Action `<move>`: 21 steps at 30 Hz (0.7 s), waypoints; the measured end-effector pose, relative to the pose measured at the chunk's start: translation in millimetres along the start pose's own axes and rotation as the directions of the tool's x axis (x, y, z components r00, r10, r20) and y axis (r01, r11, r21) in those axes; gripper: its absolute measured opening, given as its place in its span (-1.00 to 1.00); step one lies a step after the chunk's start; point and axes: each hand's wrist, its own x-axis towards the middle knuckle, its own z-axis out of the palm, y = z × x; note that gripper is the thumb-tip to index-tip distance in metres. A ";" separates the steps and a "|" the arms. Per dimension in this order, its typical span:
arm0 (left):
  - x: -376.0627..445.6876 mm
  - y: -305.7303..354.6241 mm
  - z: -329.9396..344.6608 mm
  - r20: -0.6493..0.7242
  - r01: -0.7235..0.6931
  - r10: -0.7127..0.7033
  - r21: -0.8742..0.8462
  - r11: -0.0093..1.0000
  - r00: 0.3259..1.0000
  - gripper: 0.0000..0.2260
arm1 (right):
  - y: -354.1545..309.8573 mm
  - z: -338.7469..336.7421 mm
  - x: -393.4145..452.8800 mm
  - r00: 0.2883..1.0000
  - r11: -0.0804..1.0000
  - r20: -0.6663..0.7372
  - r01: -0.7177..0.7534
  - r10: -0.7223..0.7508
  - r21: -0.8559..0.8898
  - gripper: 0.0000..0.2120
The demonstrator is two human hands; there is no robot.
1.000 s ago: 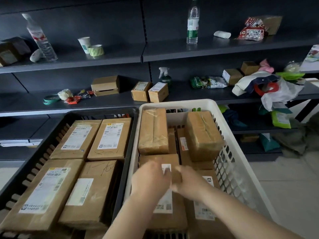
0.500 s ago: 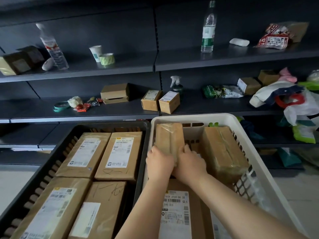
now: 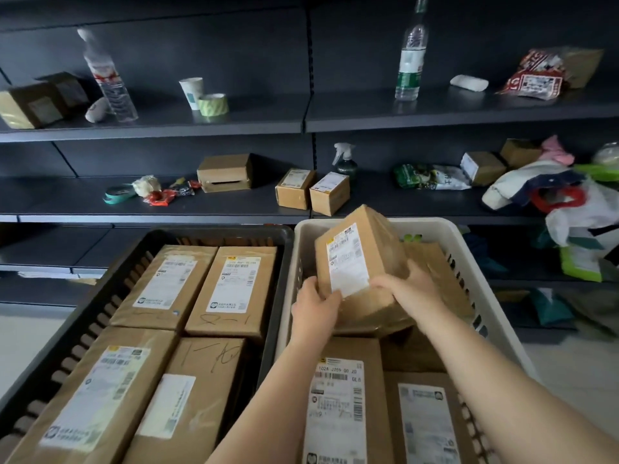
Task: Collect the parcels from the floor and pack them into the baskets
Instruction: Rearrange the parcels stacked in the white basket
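Cardboard parcel (image 3: 360,269): brown, taped, with a white shipping label facing up; it is being held tilted above the far end of the white basket (image 3: 469,252), its lower edge close over the parcels below.
Left hand (image 3: 315,311): it is gripping the near left corner, fingers curled under the edge.
Right hand (image 3: 410,289): it is clasping the near right side, fingers wrapped around the corner.
Handling, as I judge it: stiff and boxy, probably light to middling since 2 hands are tilting it easily; the clear tape bands look slick, so bare cardboard edges and corners are looking like the better hold.
Fragility: I cannot tell what is inside, so setting it down flat seems wiser than dropping it.
White basket count: 4 parcels are showing, counting the held one; 2 labelled ones are lying flat at the near end and 1 is sitting behind the held one; any deeper ones are hidden.
Black basket (image 3: 110,296): 4 parcels are lying flat in 2 rows, filling it edge to edge.
Shelves (image 3: 234,209): 2 small labelled boxes are standing side by side just beyond the baskets.
Floor: no parcels are showing in this view.
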 end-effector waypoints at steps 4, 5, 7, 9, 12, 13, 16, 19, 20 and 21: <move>-10.5 7.3 -3.7 0.056 0.090 -0.080 -0.201 0.976 0.995 -0.38 | 0.9 -43.8 -30.4 0.995 0.945 0.016 0.090 -0.100 0.314 -0.39; -15.3 10.2 -3.1 0.091 0.098 -0.077 -0.260 0.961 0.993 -0.42 | 1.6 -55.6 -38.2 0.994 0.930 0.039 0.083 -0.103 0.359 -0.38; -27.2 16.3 -0.7 0.194 0.104 -0.035 -0.360 0.927 0.980 -0.48 | 4.1 -79.5 -56.0 0.990 0.913 0.102 0.052 -0.102 0.405 -0.45; -41.3 23.4 5.0 0.295 0.122 -0.008 -0.368 0.922 0.955 -0.53 | 10.9 -98.5 -75.4 0.984 0.932 0.169 -0.006 -0.059 0.362 -0.42; -66.6 25.6 22.0 0.346 0.127 -0.052 -0.199 0.972 0.937 -0.59 | 31.0 -113.2 -103.4 0.980 0.967 0.188 -0.106 0.062 0.234 -0.47; -75.0 22.2 28.6 0.342 0.107 -0.051 -0.147 0.983 0.938 -0.61 | 38.5 -116.6 -112.8 0.978 0.970 0.177 -0.141 0.106 0.199 -0.53; -96.6 8.0 42.2 0.354 0.037 -0.044 0.026 0.999 0.934 -0.64 | 58.5 -126.2 -135.4 0.955 0.967 0.203 -0.239 0.218 0.085 -0.58; -107.6 -5.2 48.6 0.377 -0.023 -0.096 0.299 0.954 0.921 -0.58 | 72.6 -120.3 -148.4 0.912 0.960 0.303 -0.271 0.278 -0.064 -0.57; -109.8 -8.9 50.8 0.383 -0.050 -0.114 0.392 0.919 0.917 -0.56 | 76.6 -113.8 -150.4 0.907 0.960 0.320 -0.240 0.275 -0.145 -0.55; -111.4 -12.5 53.1 0.384 -0.083 -0.114 0.460 0.884 0.916 -0.55 | 80.8 -105.8 -151.3 0.908 0.954 0.327 -0.190 0.261 -0.233 -0.49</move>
